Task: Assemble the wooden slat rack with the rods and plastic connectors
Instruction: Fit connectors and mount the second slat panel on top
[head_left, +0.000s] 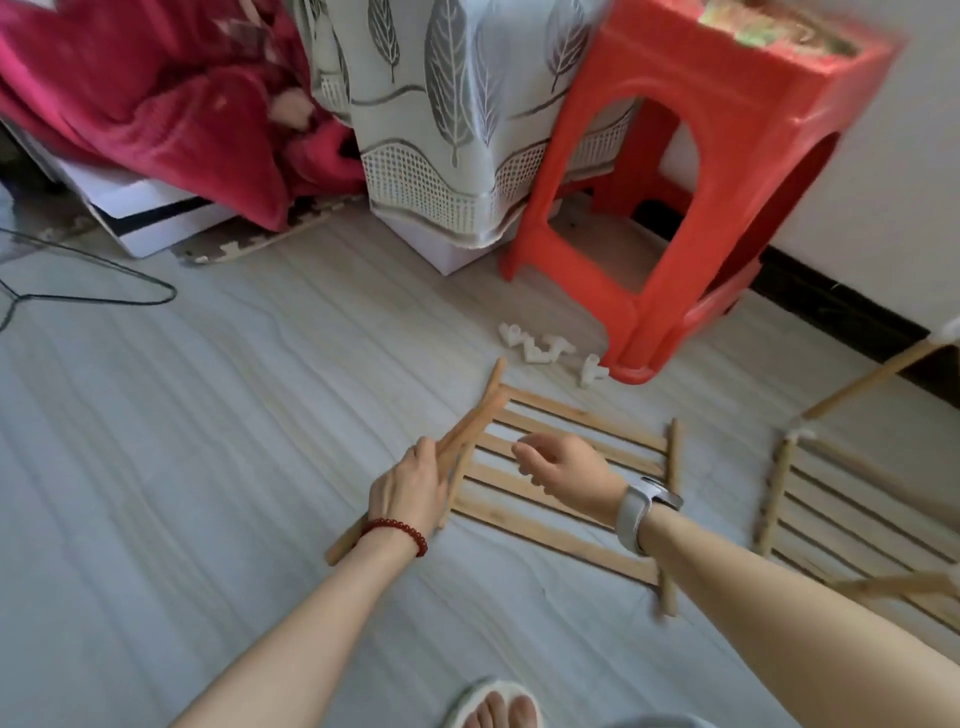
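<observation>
From the head view, our left hand (410, 480) grips a bundle of wooden rods (467, 423) at mid-length, tips angled up over the left edge of the slat panel (561, 483) lying flat on the floor (234, 415). Our right hand (561, 460) hovers above the slats with fingers loosely curled, holding nothing. The plastic connectors (535, 351) sit in a small scatter beyond the panel, just beside the foot of the red stool (691, 208). A second slat panel (852, 519), rods already fitted (blurred here), lies towards the right. We judge the rods light, stiff and smooth, so they may slide in the fist; each is best held near the end going into a connector. The panel looks light yet flexes, so lift it by its side rails.
</observation>
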